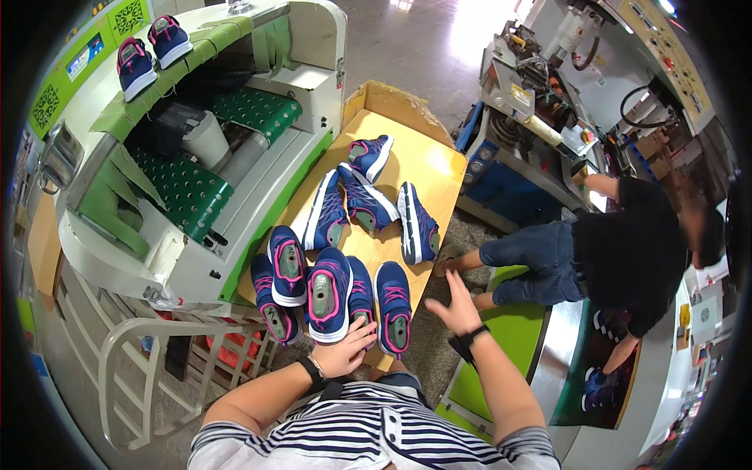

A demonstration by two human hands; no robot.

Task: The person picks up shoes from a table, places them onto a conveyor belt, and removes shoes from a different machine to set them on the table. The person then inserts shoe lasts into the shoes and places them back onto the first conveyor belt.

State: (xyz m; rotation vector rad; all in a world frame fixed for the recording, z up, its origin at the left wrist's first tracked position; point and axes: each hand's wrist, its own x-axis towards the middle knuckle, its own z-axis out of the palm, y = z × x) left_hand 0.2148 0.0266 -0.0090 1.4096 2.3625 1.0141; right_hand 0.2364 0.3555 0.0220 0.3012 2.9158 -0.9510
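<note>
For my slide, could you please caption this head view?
Left hand touches a navy-and-pink shoe on the cardboard sheet; right hand hovers open nearby.

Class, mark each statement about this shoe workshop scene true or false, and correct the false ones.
1. The left hand touches a navy and pink shoe at the near end of the cardboard sheet. True.
2. The right hand grips a shoe. False: it is open and holds nothing.
3. Two shoes sit on top of the green and white machine. True.
4. The shoes on the cardboard are red. False: they are navy with pink trim.
5. Another person is nearby on the right. True.
</note>
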